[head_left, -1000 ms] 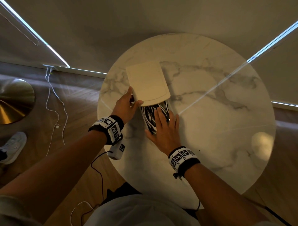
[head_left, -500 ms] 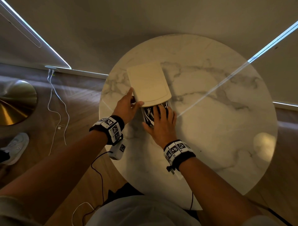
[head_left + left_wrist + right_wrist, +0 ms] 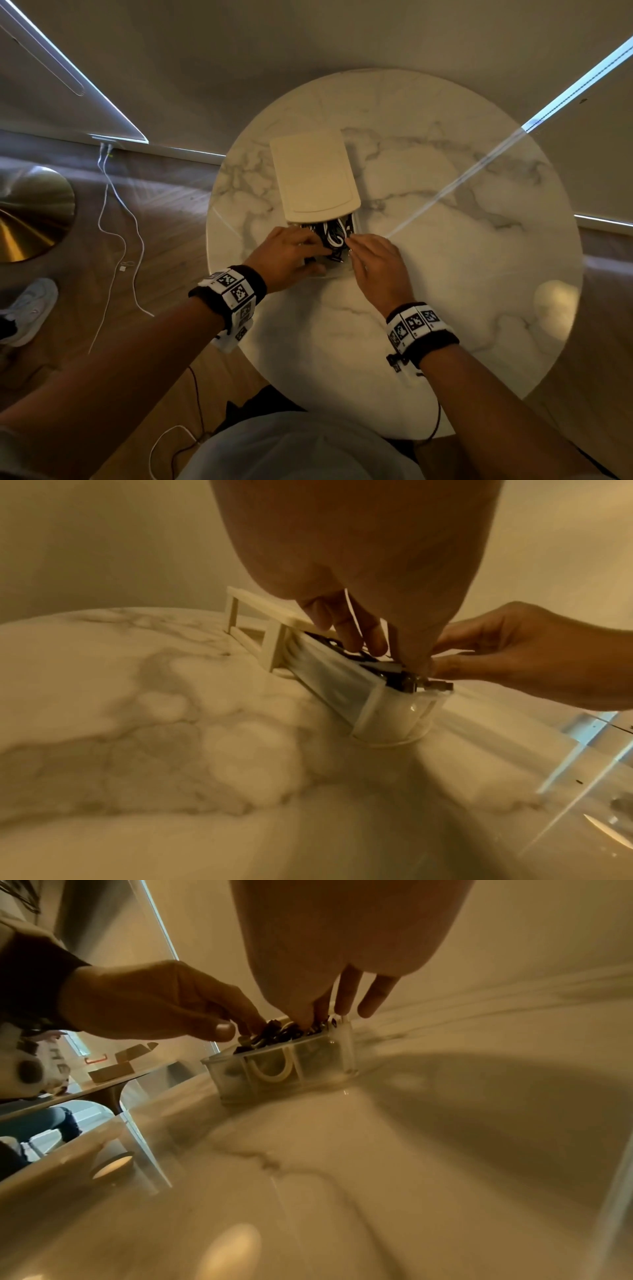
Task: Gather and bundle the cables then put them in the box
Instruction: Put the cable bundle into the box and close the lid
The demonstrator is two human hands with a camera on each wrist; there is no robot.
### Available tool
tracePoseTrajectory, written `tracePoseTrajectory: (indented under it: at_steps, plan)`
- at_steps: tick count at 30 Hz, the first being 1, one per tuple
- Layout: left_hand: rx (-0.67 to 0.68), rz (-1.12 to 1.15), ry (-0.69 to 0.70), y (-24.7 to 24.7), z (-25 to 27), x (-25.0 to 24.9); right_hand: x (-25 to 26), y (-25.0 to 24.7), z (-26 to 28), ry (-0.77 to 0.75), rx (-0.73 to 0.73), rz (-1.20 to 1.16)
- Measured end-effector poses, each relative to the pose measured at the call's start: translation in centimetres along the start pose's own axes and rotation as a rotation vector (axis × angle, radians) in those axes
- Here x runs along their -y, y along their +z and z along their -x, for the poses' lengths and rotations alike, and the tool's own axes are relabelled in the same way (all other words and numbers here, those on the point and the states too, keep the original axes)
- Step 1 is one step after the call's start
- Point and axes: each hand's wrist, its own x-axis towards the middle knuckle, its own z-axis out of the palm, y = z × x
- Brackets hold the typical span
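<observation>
A translucent box (image 3: 356, 221) lies on the round marble table (image 3: 445, 274), its cream lid (image 3: 315, 174) covering the far part. Black and white cables (image 3: 334, 236) fill the uncovered near end. My left hand (image 3: 320, 248) reaches in from the left, its fingers (image 3: 356, 639) pressing down on the cables (image 3: 394, 673). My right hand (image 3: 351, 243) comes in from the right; thumb and fingertips meet on the cables (image 3: 281, 1034) at the box's near end. In the right wrist view the box (image 3: 308, 1066) shows a looped white cable through its wall.
White cords (image 3: 116, 219) trail over the wooden floor left of the table, by a brass lamp base (image 3: 30, 212) and a shoe (image 3: 27, 308). A wall stands close behind the table. The right wrist view shows a cardboard box (image 3: 116, 1066) on another table.
My left hand has let go of the lid and moved onto the cables. My right hand has lifted from its flat press and drawn back to the box's near end.
</observation>
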Motion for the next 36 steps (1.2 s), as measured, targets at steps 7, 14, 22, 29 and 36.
tracePoseTrajectory:
  at_steps: [7,14,22,29,36]
  plan:
    - [-0.018,-0.009,-0.135,1.0,-0.7,-0.3,-0.5,0.1,-0.7,0.022,-0.031,-0.128]
    - [-0.059,-0.009,-0.219,1.8,-1.3,-1.2,-0.5,-1.5,-1.1,-0.006,0.103,-0.174]
    - [-0.311,0.114,-0.426,-0.4,0.4,0.0,-3.4,-2.6,-1.3,-0.281,0.349,-0.066]
    - [-0.175,0.479,-0.667,-2.9,-2.7,0.7,-3.8,-1.5,-1.9,-0.33,0.269,-0.093]
    - [-0.088,0.498,-0.745,-3.8,-3.5,2.9,-4.0,-1.5,-2.0,-0.336,0.272,-0.06]
